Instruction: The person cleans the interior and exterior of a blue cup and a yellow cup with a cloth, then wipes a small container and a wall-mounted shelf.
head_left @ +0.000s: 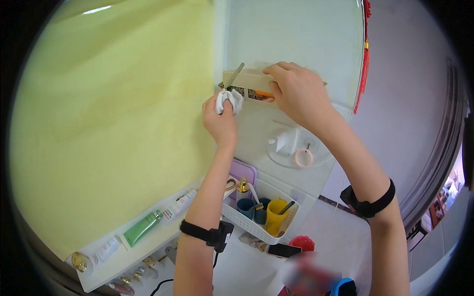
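A crumpled white cloth point(228, 101) is bunched in my left hand point(217, 121), whose fingers close around it. That hand is against the left end of a long pale box point(252, 76) by the tiled wall; its front has dark and orange printing. A thin green stick point(236, 75) slants up from the box's left end, just above the cloth. My right hand point(301, 91) reaches over the box's right part, fingertips on its top edge and thumb at its front. The hand hides much of that end.
Below on the wall are a white plug point(285, 140) with a cable and a pink beaded ring point(303, 158). A white basket point(247, 222) holds cups, including a yellow cup point(276, 217). Tubes, including a green tube point(143, 228), line a ledge under the yellow-green surface point(118, 108).
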